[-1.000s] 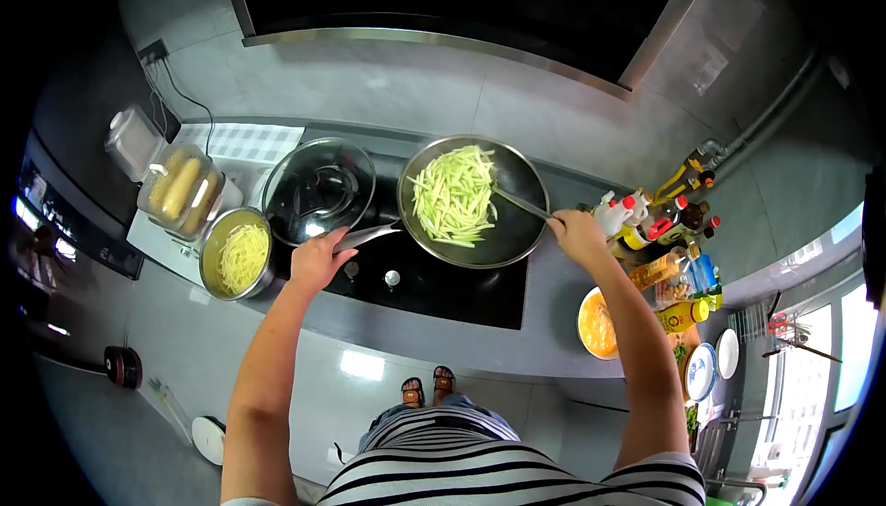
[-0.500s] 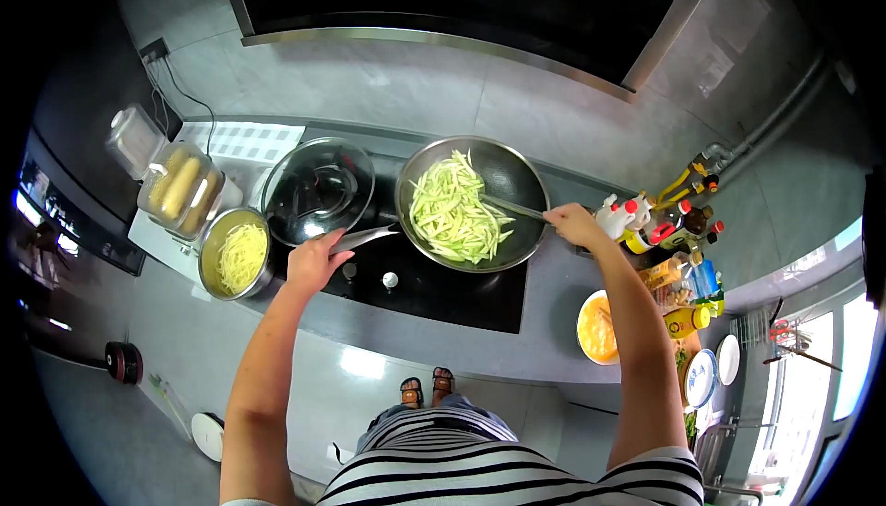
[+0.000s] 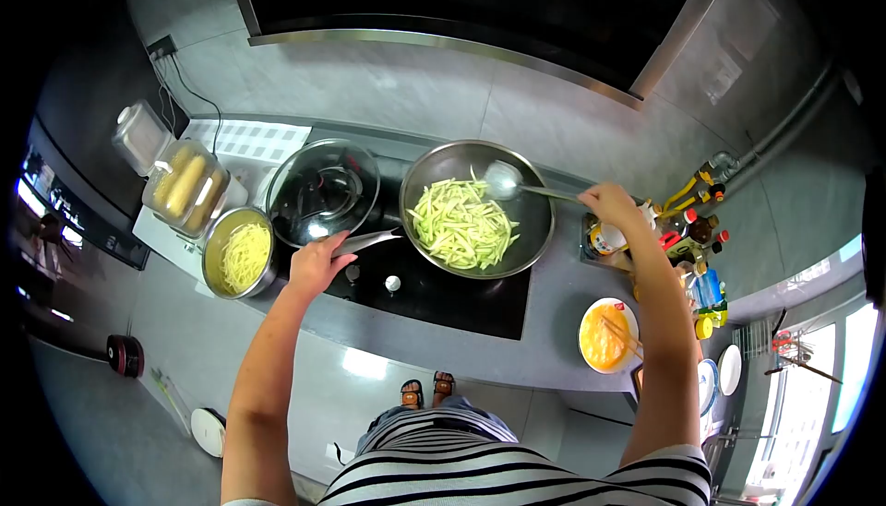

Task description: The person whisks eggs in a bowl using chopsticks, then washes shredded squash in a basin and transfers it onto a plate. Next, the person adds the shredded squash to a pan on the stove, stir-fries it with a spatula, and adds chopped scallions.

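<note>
On the cooktop (image 3: 443, 298) sits a wok (image 3: 531, 234) with a heap of pale green vegetable strips (image 3: 464, 225) in it. My left hand (image 3: 316, 264) is closed around the wok's handle (image 3: 366, 242). My right hand (image 3: 611, 205) grips the end of a metal spatula (image 3: 503, 179). The spatula's broad head lies against the far inner wall of the wok, beyond the strips. The strips are spread over the near and left part of the wok.
A glass lid (image 3: 323, 192) lies left of the wok, near a metal bowl of yellowish shreds (image 3: 245, 257). To the right, a bowl of beaten egg (image 3: 604, 335) holds chopsticks. Several bottles (image 3: 692, 234) stand beyond my right forearm. A range hood (image 3: 443, 37) hangs above.
My right hand has moved up and to the right, drawing the spatula head out of the strips to the wok's far side. The strips have settled nearer. My left hand stays on the handle.
</note>
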### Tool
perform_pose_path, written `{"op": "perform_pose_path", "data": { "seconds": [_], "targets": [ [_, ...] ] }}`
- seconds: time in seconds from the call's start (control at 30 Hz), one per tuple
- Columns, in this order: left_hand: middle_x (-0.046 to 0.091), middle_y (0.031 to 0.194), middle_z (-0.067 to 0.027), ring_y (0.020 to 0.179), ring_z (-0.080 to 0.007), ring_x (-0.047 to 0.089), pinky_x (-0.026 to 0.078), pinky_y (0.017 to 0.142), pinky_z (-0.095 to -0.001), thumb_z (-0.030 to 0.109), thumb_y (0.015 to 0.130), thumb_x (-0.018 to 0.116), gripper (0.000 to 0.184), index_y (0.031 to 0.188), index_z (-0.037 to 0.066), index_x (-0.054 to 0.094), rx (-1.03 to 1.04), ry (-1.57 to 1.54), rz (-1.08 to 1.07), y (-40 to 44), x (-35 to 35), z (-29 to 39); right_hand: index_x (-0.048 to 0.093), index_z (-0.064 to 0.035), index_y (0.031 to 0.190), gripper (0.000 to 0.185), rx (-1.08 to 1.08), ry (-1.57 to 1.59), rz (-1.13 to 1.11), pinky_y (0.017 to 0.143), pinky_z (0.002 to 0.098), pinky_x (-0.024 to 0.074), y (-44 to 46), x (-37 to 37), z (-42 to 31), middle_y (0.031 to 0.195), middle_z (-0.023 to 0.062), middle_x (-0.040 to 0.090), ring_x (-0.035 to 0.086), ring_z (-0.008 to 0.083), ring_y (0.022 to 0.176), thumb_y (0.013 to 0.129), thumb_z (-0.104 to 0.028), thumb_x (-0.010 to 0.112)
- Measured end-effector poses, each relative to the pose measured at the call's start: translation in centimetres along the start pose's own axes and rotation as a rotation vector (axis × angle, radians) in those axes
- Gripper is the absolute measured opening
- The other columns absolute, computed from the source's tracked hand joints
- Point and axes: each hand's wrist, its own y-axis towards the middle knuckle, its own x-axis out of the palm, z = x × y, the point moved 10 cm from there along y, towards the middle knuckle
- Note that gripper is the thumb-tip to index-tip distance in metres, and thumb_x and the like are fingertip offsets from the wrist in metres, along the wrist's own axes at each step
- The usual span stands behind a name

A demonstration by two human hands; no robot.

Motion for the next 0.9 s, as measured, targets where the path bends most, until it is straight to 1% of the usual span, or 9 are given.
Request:
{"op": "perform_pose_path", "data": {
  "seconds": [0.07, 0.17, 0.27, 0.37, 0.47, 0.6, 0.7, 0.73, 0.9],
  "targets": [
    [0.07, 0.093, -0.0125, 0.081, -0.0339, 0.067, 0.053, 0.067, -0.0429, 0.044, 0.083, 0.069, 0.049, 0.121, 0.014, 0.064, 0.014, 0.0, 0.02, 0.0, 0.0, 0.0, 0.075, -0.0144, 0.097, 0.027, -0.06, 0.059, 0.001, 0.077, 0.042, 0.0517, 2.7, 1.9, -1.7, 0.091, 0.0124, 0.071, 0.068, 0.0319, 0.087, 0.086, -0.037, 0.063],
    [0.07, 0.092, -0.013, 0.08, -0.0341, 0.067, 0.053, 0.066, -0.0427, 0.045, 0.083, 0.068, 0.049, 0.121, 0.014, 0.064, 0.01, 0.007, 0.018, -0.1, 0.1, -0.1, 0.075, -0.0134, 0.097, 0.027, -0.215, 0.139, -0.133, 0.075, 0.0415, 0.0513, 4.7, 2.7, -7.0, 0.091, 0.0121, 0.071, 0.067, 0.0327, 0.086, 0.086, -0.036, 0.064],
    [0.07, 0.091, -0.014, 0.079, -0.0339, 0.067, 0.053, 0.065, -0.0423, 0.047, 0.084, 0.067, 0.05, 0.122, 0.014, 0.063, 0.014, 0.016, 0.009, -0.1, 0.1, -0.1, 0.074, -0.0136, 0.101, 0.027, -0.322, 0.077, -0.158, 0.076, 0.0414, 0.0512, 4.1, 0.6, -12.2, 0.093, 0.0108, 0.072, 0.067, 0.0319, 0.086, 0.086, -0.034, 0.064],
    [0.07, 0.091, -0.0138, 0.079, -0.0337, 0.067, 0.053, 0.065, -0.0421, 0.047, 0.084, 0.067, 0.05, 0.122, 0.014, 0.064, 0.018, 0.015, 0.01, -0.1, 0.3, -0.2, 0.073, -0.0152, 0.104, 0.026, -0.435, -0.077, -0.082, 0.078, 0.0413, 0.0512, 2.0, -1.8, -15.4, 0.096, 0.009, 0.072, 0.066, 0.0304, 0.089, 0.084, -0.031, 0.068],
    [0.07, 0.093, -0.0139, 0.081, -0.0333, 0.067, 0.053, 0.066, -0.0419, 0.046, 0.084, 0.067, 0.05, 0.122, 0.014, 0.064, 0.005, 0.022, 0.004, -0.1, 0.3, -0.3, 0.072, -0.0163, 0.107, 0.027, -0.639, -0.111, 0.005, 0.078, 0.0418, 0.0511, -1.5, -3.2, -18.0, 0.097, 0.0076, 0.07, 0.065, 0.0295, 0.09, 0.082, -0.026, 0.07],
    [0.07, 0.094, -0.0133, 0.082, -0.0329, 0.067, 0.053, 0.068, -0.0416, 0.046, 0.084, 0.068, 0.05, 0.122, 0.013, 0.064, -0.009, 0.022, -0.013, -0.1, 0.1, -0.1, 0.069, -0.0156, 0.109, 0.028, -0.62, -0.201, 0.041, 0.072, 0.0419, 0.0507, -6.6, -5.0, -18.5, 0.089, 0.0067, 0.063, 0.064, 0.0301, 0.084, 0.081, -0.019, 0.069],
    [0.07, 0.094, -0.0127, 0.083, -0.0327, 0.067, 0.053, 0.068, -0.0414, 0.045, 0.083, 0.068, 0.05, 0.121, 0.013, 0.064, -0.011, 0.012, -0.021, -0.2, 0.0, 0.0, 0.068, -0.0159, 0.112, 0.031, -0.57, -0.201, 0.048, 0.071, 0.0428, 0.0493, -10.6, -7.1, -17.6, 0.088, 0.0077, 0.06, 0.061, 0.0311, 0.081, 0.081, -0.017, 0.067],
    [0.07, 0.094, -0.0125, 0.083, -0.0326, 0.067, 0.053, 0.068, -0.0413, 0.045, 0.083, 0.068, 0.05, 0.121, 0.013, 0.064, -0.011, 0.016, -0.022, -0.1, 0.0, 0.0, 0.068, -0.0155, 0.112, 0.031, -0.493, -0.239, 0.017, 0.071, 0.0429, 0.0495, -11.8, -7.5, -17.3, 0.088, 0.0081, 0.059, 0.061, 0.0313, 0.081, 0.081, -0.016, 0.067],
    [0.07, 0.093, -0.0122, 0.083, -0.0324, 0.068, 0.054, 0.069, -0.0413, 0.044, 0.083, 0.068, 0.05, 0.122, 0.013, 0.064, -0.03, 0.032, -0.035, -0.1, 0.0, -0.1, 0.067, -0.0146, 0.113, 0.032, -0.338, -0.26, -0.028, 0.076, 0.0437, 0.0502, -16.2, -8.2, -17.2, 0.092, 0.0121, 0.063, 0.063, 0.0335, 0.088, 0.081, -0.013, 0.067]
  ]
}}
